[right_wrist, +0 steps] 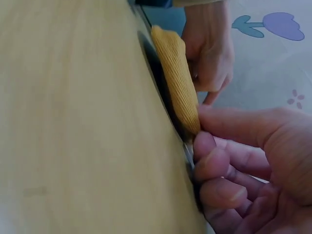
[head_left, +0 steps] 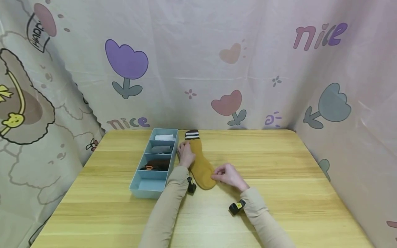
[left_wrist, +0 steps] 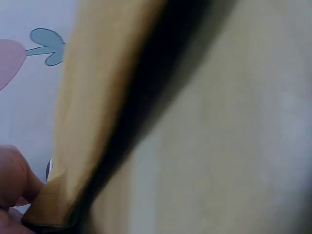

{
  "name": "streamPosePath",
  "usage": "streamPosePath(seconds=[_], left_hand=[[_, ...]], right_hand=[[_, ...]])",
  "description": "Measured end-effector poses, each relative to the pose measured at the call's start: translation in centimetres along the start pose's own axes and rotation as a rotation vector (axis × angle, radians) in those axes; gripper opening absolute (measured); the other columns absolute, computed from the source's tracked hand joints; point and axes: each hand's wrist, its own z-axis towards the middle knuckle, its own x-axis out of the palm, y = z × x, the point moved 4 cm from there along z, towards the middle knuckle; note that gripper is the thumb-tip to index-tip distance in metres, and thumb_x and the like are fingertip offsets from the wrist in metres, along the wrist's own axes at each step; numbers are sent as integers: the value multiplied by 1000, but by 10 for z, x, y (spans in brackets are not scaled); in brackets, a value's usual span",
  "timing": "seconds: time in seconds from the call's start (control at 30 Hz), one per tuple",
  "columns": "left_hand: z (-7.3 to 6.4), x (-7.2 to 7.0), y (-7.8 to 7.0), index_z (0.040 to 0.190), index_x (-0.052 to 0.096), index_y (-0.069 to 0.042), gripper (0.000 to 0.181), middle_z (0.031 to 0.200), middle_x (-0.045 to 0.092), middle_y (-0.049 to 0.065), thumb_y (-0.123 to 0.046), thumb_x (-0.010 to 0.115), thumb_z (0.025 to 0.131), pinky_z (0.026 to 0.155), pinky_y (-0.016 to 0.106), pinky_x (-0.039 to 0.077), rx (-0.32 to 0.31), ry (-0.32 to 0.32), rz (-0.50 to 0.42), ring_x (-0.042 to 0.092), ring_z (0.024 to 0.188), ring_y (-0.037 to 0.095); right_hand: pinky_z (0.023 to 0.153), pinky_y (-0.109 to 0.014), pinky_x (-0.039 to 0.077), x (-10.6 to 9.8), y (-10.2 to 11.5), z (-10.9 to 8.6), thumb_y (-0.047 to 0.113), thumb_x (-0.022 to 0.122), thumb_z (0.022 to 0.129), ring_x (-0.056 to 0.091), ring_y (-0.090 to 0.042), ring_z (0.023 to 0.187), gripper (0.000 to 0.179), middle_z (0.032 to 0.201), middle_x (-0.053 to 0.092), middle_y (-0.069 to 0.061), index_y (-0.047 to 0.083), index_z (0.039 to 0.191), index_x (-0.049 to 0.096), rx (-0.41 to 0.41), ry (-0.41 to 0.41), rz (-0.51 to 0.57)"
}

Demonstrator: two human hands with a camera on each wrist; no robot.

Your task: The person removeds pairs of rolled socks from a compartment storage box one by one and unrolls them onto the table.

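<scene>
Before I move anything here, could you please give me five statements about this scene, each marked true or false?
1. The right hand pinches the mustard-yellow sock near its unstriped end. True.
2. The sock is one plain colour throughout. False: its dark cuff has white stripes.
3. The left hand is at the sock's edge, beside the light blue four-compartment organizer. True.
4. Every compartment has something in it. False: the nearest compartment is bare.
5. The gray fabric lies in the compartment between those of the white fabric and the dark fabric. True.
</scene>
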Motion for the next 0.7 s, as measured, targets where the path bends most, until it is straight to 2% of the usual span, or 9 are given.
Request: streamPosePath(seconds=[0.2, 0.4, 0.57, 0.7], left_hand=[[0, 0, 0, 137, 53, 2, 64, 131, 51, 33, 7, 70, 75, 105, 58, 40, -39, -37, 16, 46, 125, 49], [2, 1, 1, 138, 52, 2, 67, 124, 52, 35, 5, 71, 75, 102, 60, 41, -54, -39, 7, 49, 120, 48], [3, 2, 1, 139, 54, -2, 64, 128, 57, 30, 5, 69, 77, 103, 58, 39, -58, -21, 33, 52, 121, 46], [4, 2, 1, 139, 54, -1, 61, 139, 53, 24, 6, 67, 80, 107, 58, 37, -59, 6, 38, 51, 126, 46]], right_hand=[[46, -20, 45, 2, -3, 1, 14, 76, 87, 52, -5, 47, 15, 69, 67, -3, -1, 90, 72, 18, -42, 41], [47, -20, 45, 3, -6, 1, 10, 72, 88, 51, -7, 48, 12, 69, 63, 1, 0, 93, 70, 47, -56, 94], [47, -21, 45, 2, -6, 0, 9, 70, 88, 51, -8, 49, 12, 70, 62, 1, -1, 93, 68, 39, -49, 133], [47, -19, 44, 2, -8, 0, 7, 67, 88, 51, -7, 50, 12, 71, 62, -1, -4, 93, 67, 18, -39, 160]])
